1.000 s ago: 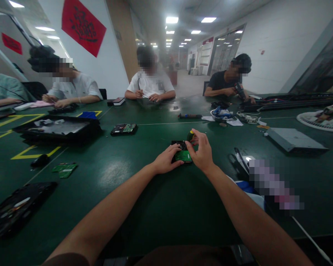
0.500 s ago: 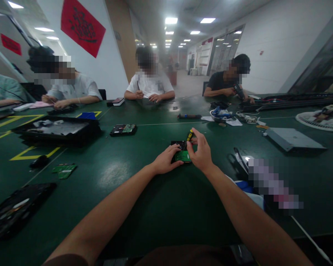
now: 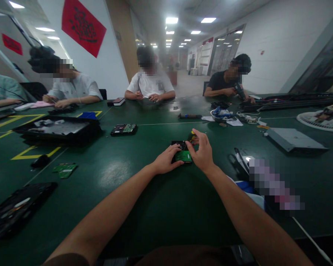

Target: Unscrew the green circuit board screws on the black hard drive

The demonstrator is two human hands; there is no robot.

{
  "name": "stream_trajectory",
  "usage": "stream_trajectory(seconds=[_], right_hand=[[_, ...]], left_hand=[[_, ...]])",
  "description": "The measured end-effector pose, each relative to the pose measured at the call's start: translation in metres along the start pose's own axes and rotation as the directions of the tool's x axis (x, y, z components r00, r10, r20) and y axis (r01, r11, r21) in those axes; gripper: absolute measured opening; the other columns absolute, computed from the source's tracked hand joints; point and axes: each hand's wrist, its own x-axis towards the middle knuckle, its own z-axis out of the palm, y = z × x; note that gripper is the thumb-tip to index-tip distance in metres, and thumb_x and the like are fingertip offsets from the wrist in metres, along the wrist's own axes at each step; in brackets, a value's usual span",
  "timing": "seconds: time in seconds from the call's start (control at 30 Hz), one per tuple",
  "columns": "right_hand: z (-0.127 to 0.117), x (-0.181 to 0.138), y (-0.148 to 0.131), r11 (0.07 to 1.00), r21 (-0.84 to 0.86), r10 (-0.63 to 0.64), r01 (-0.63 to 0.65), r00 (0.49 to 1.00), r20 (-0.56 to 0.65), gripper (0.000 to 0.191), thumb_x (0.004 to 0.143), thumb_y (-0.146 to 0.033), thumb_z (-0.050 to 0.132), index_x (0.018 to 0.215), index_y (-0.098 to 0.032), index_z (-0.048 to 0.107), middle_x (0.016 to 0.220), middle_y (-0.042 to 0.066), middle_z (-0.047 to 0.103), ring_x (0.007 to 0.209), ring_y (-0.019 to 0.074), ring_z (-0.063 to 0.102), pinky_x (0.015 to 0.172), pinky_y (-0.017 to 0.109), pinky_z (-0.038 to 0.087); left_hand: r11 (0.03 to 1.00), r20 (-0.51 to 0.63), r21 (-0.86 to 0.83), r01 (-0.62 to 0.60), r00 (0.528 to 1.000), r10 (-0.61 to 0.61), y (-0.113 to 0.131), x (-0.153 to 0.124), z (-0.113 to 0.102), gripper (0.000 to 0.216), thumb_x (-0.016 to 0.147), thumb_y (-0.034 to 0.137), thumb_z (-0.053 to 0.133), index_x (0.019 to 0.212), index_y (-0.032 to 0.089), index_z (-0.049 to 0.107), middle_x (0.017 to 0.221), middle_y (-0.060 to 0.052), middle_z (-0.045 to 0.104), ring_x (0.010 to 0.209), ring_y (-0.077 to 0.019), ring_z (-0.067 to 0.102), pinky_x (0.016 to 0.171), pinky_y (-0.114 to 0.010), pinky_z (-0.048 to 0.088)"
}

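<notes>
A small black device with a green circuit board (image 3: 185,156) lies on the dark green table in front of me. My left hand (image 3: 168,159) grips its left side, fingers on the black part and thumb at the near edge of the board. Over the right side of the device, my right hand (image 3: 202,150) is closed around a yellow-and-black screwdriver (image 3: 193,132). Only part of its handle shows between the fingers; the tip is hidden.
Left of me are a similar device (image 3: 123,129), a black tray (image 3: 58,129), a loose green circuit board (image 3: 65,170) and a black casing (image 3: 19,207). A grey metal box (image 3: 295,140) and a small bowl (image 3: 220,115) stand to the right. Several people sit across the table.
The screwdriver handle has turned in my right hand and shows less than before. My right thumb has shifted slightly left and up. My left hand keeps its place on the device.
</notes>
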Motion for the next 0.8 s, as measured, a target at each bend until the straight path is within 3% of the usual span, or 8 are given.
stream_trajectory(seconds=[0.17,0.37,0.53,0.7,0.8], right_hand=[[-0.0004,0.0001,-0.0007,1.000,-0.004,-0.013,0.013,1.000,0.010,0.057,0.100,-0.026,0.057,0.154,-0.028,0.039,0.133,0.013,0.060,0.106,0.0266,0.068,0.092,0.050,0.063],[-0.0009,0.0007,-0.0023,1.000,0.020,-0.005,0.006,1.000,-0.011,0.055,0.098,-0.029,0.061,0.150,-0.030,0.043,0.130,0.012,0.058,0.094,0.0237,0.068,0.085,0.048,0.065],[-0.0002,0.0006,-0.0028,1.000,0.023,-0.005,0.005,1.000,-0.009,0.054,0.101,-0.026,0.056,0.152,-0.030,0.041,0.132,0.013,0.059,0.099,0.0245,0.068,0.091,0.049,0.063],[-0.0007,0.0007,-0.0032,1.000,0.021,-0.001,0.001,1.000,-0.016,0.054,0.099,-0.031,0.061,0.150,-0.030,0.043,0.127,0.012,0.059,0.093,0.0230,0.068,0.082,0.046,0.065],[-0.0002,0.0005,-0.0027,1.000,0.021,0.002,-0.002,1.000,-0.006,0.055,0.099,-0.030,0.059,0.152,-0.029,0.041,0.129,0.012,0.058,0.095,0.0233,0.068,0.085,0.047,0.065]], left_hand=[[1.000,0.001,0.007,0.004,1.000,-0.004,-0.0003,0.0001,0.0004,0.066,0.092,0.053,0.068,0.146,0.020,0.047,0.159,-0.017,0.045,0.153,-0.0338,0.037,0.125,-0.056,0.035],[1.000,0.007,0.012,0.009,1.000,-0.009,-0.0011,0.0000,0.0009,0.068,0.092,0.052,0.068,0.147,0.020,0.046,0.158,-0.017,0.046,0.153,-0.0336,0.036,0.126,-0.055,0.034],[1.000,0.004,0.011,0.015,1.000,-0.015,-0.0011,-0.0001,0.0003,0.067,0.092,0.053,0.067,0.147,0.020,0.047,0.159,-0.017,0.045,0.153,-0.0341,0.036,0.125,-0.056,0.035],[1.000,0.005,0.005,0.009,1.000,-0.009,-0.0006,0.0002,-0.0004,0.066,0.092,0.052,0.068,0.147,0.020,0.047,0.158,-0.017,0.047,0.153,-0.0338,0.036,0.126,-0.056,0.035],[1.000,-0.001,-0.008,0.005,1.000,-0.005,-0.0009,0.0001,0.0000,0.066,0.092,0.052,0.069,0.146,0.021,0.047,0.158,-0.017,0.046,0.153,-0.0340,0.037,0.125,-0.056,0.036]])
